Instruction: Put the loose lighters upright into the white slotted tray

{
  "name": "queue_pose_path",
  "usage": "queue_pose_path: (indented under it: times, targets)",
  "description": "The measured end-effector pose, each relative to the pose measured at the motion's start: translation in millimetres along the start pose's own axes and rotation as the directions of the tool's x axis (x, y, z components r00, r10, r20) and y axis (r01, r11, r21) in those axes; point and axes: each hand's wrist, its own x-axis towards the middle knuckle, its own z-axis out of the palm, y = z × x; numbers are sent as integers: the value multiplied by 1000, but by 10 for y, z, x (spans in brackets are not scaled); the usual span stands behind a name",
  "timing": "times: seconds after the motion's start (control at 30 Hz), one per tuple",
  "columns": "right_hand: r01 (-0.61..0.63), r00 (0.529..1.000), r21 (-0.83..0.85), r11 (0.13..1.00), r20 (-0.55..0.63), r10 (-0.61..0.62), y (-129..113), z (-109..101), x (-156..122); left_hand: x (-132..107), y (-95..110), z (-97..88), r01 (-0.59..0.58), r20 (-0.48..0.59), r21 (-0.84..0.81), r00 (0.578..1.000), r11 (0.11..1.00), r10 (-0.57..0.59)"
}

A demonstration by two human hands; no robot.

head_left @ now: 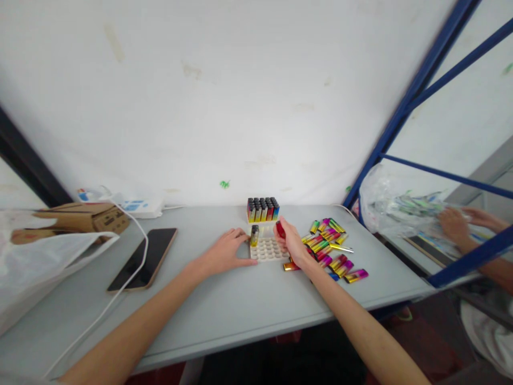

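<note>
My right hand (pixel 292 243) pinches a red lighter (pixel 280 230) above the right part of a white tray (pixel 266 249) with rows of round holes. One yellow lighter with a black top (pixel 254 236) stands upright at the tray's back left corner. My left hand (pixel 228 250) rests at the tray's left side, thumb and forefinger spread, the thumb by the front corner and the forefinger close to the standing lighter. To the right lies a loose pile of shiny multicoloured lighters (pixel 320 246), partly hidden by my right hand.
Behind the tray stands a block of upright lighters (pixel 263 209) in rows. A phone (pixel 144 259) with a white cable across it, a cardboard box (pixel 90 218) and a white plastic bag (pixel 48 256) are on the left. Past the blue frame (pixel 385 133), another person's hands (pixel 457 224) handle plastic-wrapped things.
</note>
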Motion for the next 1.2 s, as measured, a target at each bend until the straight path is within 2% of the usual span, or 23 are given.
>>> queue_pose_path:
  times: [0.13, 0.3, 0.43, 0.53, 0.6, 0.7, 0.83, 0.9, 1.1, 1.2]
  targets:
    - [-18, 995, -44, 999, -98, 13, 4, -24, 24, 0, 12, -14, 6, 5, -1, 1000, 1000, -6]
    - [-27, 991, -76, 997, -135, 16, 38, -38, 29, 5, -3, -7, 8, 7, -3, 1000, 1000, -8]
    - [5, 998, -7, 1000, -58, -6, 32, -44, 42, 3, -24, 5, -1, -8, -15, 1000, 1000, 1]
    - [104, 994, 1, 995, 17, -104, 11, -47, 45, 3, -28, 6, -4, -5, -20, 1000, 1000, 4]
    - [194, 980, -67, 979, 49, -191, -4, -55, 31, 3, -27, 10, -8, -1, -17, 1000, 1000, 8]
    - [348, 937, -275, 896, 146, -319, -30, -75, -15, 1, -26, 20, -17, -14, -8, 1000, 1000, 16]
    - [500, 865, -496, 710, 244, -439, -65, -65, -85, -1, -22, 26, -8, -7, -6, 1000, 1000, 8]
    - [498, 863, -564, 659, 248, -440, -71, -29, -104, 2, -19, 20, 1, 5, -5, 1000, 1000, -1]
    - [480, 876, -578, 660, 272, -399, 5, 82, -89, 8, -8, 7, -8, 0, -3, 1000, 1000, 8]
    - [491, 870, -628, 604, 323, -372, 35, 42, -61, 7, -12, 16, -12, -7, -7, 1000, 1000, 12]
